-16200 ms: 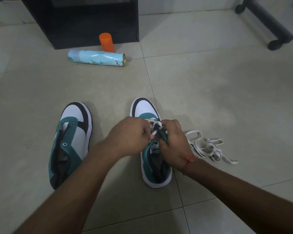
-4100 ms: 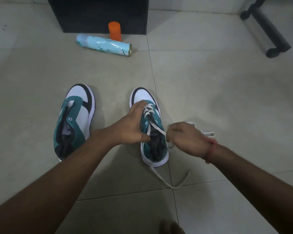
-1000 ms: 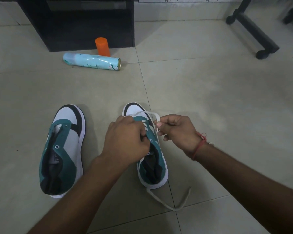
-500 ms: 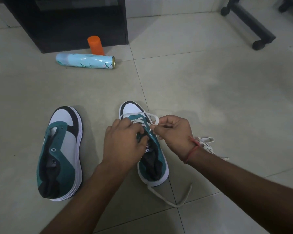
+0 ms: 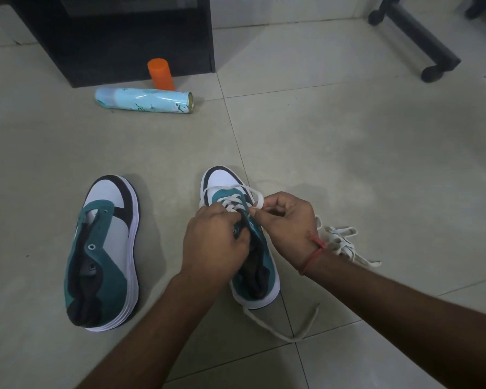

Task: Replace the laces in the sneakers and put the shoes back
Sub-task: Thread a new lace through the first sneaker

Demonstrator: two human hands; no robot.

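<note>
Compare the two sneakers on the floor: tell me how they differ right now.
The right sneaker has a white lace crossed through its front eyelets; the left sneaker has none, its eyelets bare. Both hands, left hand and right hand, work on the right sneaker; the left sneaker lies untouched. Both are teal, white and black, toes pointing away.

Two teal-and-white sneakers sit on the tiled floor [image 5: 376, 164], toes pointing away from you. Unlaced sneaker [image 5: 104, 254] is on the left, partly laced sneaker [image 5: 253, 265] to its right, apart. Your left hand [image 5: 213, 245] and right hand [image 5: 286, 220] are both over the right one's tongue area. Loose white lace end [image 5: 286, 329] trails on the floor behind its heel, toward you. Spare bundled white lace [image 5: 343, 242] lies just right of your right wrist. Far ahead: light-blue spray can [image 5: 143, 101] on its side, orange cylinder cap [image 5: 160, 74] upright just behind it, black cabinet [image 5: 118, 37] behind both. Black chair base [image 5: 415, 37] far right.
</note>
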